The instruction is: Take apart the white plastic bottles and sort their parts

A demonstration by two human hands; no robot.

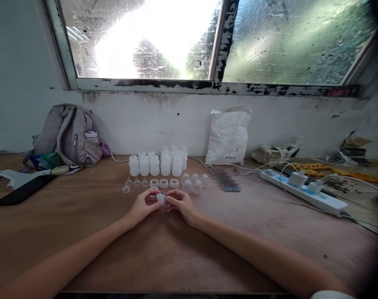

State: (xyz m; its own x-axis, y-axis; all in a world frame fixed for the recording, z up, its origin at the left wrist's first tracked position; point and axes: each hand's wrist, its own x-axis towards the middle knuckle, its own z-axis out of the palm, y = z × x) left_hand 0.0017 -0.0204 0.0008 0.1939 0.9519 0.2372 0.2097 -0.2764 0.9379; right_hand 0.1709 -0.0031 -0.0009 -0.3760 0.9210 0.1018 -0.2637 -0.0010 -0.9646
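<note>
My left hand (143, 206) is closed around a translucent ribbed bottle collar (160, 198), held just above the wooden table. My right hand (183, 205) pinches a small clear teat at the collar's right side; the fingers hide most of it. Beyond my hands lie several loose white collars (164, 183) in a row. Clear bottle teats (126, 189) stand to their left, and clear dome caps (196, 187) to their right. Behind them, frosted white baby bottles (144, 167) stand upright in rows, some at the back right with teats on top.
A grey backpack (72, 137) and a black flat object (25, 190) are at the left. Behind stands a white plastic bag (228, 137). On the right lie a blurred-out phone (232, 185) and a power strip (325, 200) with cables.
</note>
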